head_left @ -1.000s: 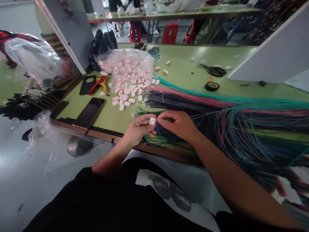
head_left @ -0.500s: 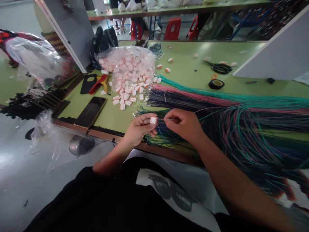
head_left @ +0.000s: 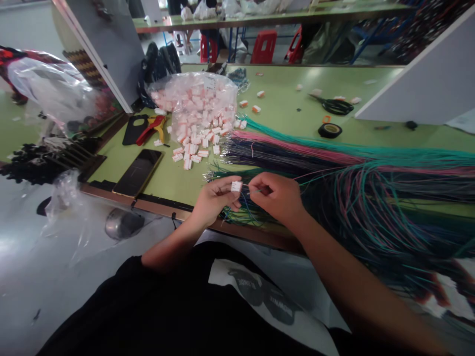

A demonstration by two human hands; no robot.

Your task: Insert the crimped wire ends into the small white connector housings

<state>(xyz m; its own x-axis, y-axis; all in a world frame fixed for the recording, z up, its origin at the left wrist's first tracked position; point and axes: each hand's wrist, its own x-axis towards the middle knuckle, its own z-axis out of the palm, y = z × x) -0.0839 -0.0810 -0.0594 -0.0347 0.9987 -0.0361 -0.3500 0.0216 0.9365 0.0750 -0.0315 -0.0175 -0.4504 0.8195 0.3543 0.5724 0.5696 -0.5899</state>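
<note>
Between the thumb and fingers of my left hand [head_left: 218,198] is a small white connector housing [head_left: 236,186]. Just to its right, my right hand [head_left: 272,195] pinches a thin wire [head_left: 306,177] that trails off to the right. The wire's tip is too small to make out, so I cannot tell whether it sits inside the housing. Bundles of green, pink and dark wires [head_left: 356,155] lie behind and right of my hands, metal ends at the left. Farther back, a clear plastic bag [head_left: 208,91] spills many white-and-orange connector housings [head_left: 191,148].
A phone [head_left: 137,173], red and yellow pliers [head_left: 151,129] and a black case [head_left: 134,129] lie left on the green table [head_left: 178,185]. Black tape [head_left: 330,130] and scissors [head_left: 334,105] lie back right. White partitions [head_left: 419,79] stand at both sides.
My right hand has come slightly left and lower, nearer to the connector housing. My left hand keeps its hold on the housing, which is tilted a little differently.
</note>
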